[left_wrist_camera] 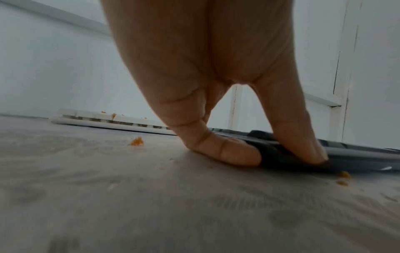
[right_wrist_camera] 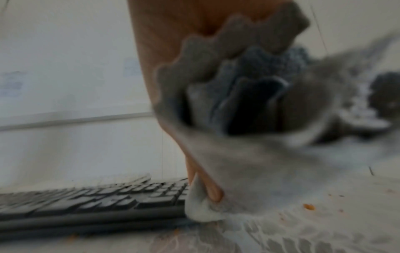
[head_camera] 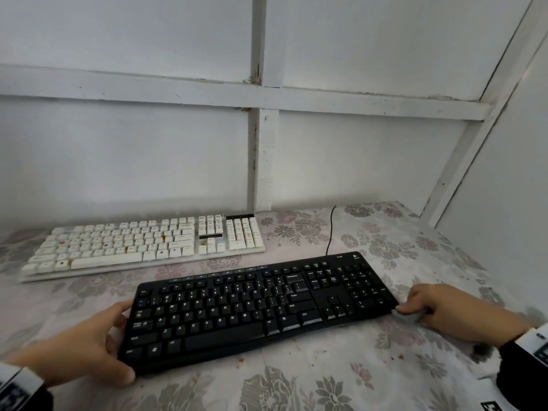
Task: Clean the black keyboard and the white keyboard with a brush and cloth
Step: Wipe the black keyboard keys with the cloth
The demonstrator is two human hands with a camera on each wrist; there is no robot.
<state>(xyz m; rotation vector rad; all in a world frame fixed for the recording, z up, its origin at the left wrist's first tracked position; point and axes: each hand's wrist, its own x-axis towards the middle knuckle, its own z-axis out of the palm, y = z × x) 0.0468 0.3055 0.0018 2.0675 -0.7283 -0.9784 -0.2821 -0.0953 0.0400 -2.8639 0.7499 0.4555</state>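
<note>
Black keyboard (head_camera: 255,307) at 6 o'clock, white keyboard (head_camera: 142,244) at 10 | our left hand (head_camera: 86,345) grips its end, right hand (head_camera: 444,310) pinches cloth (head_camera: 407,317) against its corner | risk: crumbs (left_wrist_camera: 136,141) underneath smear if it slides

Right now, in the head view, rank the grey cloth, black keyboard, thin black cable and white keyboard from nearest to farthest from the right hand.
1. Grey cloth: held in the right hand.
2. Black keyboard: its right end beside the cloth.
3. Thin black cable: behind the black keyboard.
4. White keyboard: far left, by the wall.
</note>
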